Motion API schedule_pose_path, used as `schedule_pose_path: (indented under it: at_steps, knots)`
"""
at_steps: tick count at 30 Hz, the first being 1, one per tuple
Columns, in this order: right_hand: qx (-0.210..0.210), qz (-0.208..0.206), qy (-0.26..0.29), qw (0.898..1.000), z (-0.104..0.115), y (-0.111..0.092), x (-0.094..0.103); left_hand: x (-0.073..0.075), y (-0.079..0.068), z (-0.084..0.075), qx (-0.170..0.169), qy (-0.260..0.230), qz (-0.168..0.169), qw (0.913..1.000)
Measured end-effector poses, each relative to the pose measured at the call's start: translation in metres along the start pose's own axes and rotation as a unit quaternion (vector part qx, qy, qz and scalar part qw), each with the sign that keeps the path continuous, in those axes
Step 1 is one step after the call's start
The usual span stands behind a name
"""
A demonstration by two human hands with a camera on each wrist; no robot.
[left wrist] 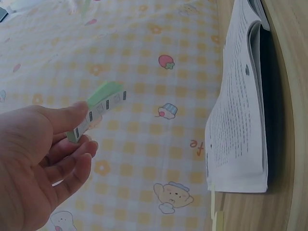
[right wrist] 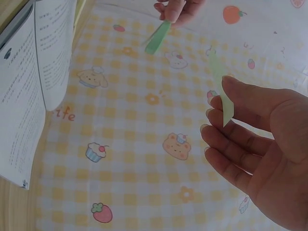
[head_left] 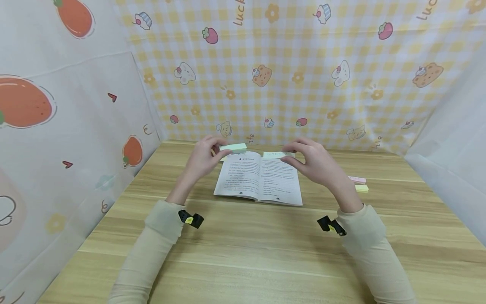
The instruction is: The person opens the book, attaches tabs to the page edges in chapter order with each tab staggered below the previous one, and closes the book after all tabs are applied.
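My left hand (head_left: 203, 158) pinches a pad of green sticky notes (head_left: 235, 147) by one end, thumb against the fingers. Printed marks show along one face of the pad in the left wrist view. With thumb and fingertips, my right hand (head_left: 319, 164) holds a single pale green sticky note (right wrist: 227, 108), whose strip curves slightly. The two hands are apart, both raised near the top edge of an open book (head_left: 241, 177) with printed pages. In the head view, the note overlaps the book's upper right edge; the right wrist view shows it held up off the page.
Right of the book, partly behind my right wrist, lie a pink sticky note pad (head_left: 357, 180) and a yellow sticky note pad (head_left: 362, 188) on the wooden table (head_left: 243, 253). A checked cloth (head_left: 281, 101) hangs directly behind the table's far edge.
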State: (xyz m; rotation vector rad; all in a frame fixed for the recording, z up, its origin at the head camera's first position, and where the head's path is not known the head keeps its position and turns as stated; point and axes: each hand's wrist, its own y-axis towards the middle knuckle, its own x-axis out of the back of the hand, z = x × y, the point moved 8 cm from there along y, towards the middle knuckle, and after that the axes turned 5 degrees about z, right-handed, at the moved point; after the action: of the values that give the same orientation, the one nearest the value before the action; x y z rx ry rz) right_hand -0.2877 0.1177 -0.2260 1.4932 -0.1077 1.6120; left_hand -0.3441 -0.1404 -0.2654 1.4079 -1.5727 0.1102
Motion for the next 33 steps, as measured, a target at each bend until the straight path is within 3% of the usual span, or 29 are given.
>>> schedule_pose_path:
  at_steps: [10, 19, 33]
  knots:
    - [0.0, 0.002, -0.002, 1.0, -0.001, 0.0, -0.001, 0.007, -0.002, 0.039, 0.062, -0.012, 0.003, 0.998]
    - [-0.004, -0.005, -0.001, 1.0, -0.004, 0.0, 0.002, 0.014, -0.006, 0.059, 0.094, -0.01, 0.003, 0.9955]
    - [-0.007, -0.002, -0.006, 1.0, -0.003, 0.0, 0.002, 0.008, -0.015, 0.096, 0.16, 0.03, 0.049, 0.9854]
